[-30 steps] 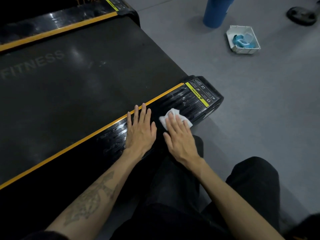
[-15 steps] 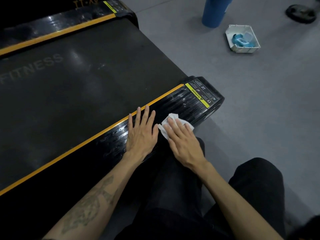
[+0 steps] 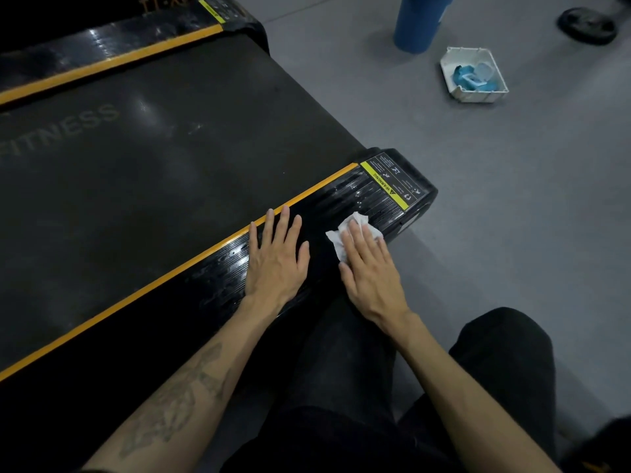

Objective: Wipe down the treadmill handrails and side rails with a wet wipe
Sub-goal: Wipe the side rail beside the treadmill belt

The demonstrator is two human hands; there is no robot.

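While two hands press flat, one wipe shows.

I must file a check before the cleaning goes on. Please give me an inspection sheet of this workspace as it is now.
Surface: near side rail of the treadmill, black and ribbed, with an orange strip along the belt and a yellow warning label at its end.
Job's things: white wet wipe, crumpled, on the rail near the label.
Clutter: white tray with blue items on the floor; blue cylinder; dark weight plate.
Grippers: left hand rests flat on the rail; right hand presses the wipe with straight fingers.
Cables: nothing seen.
Surroundings: grey floor; far side rail.
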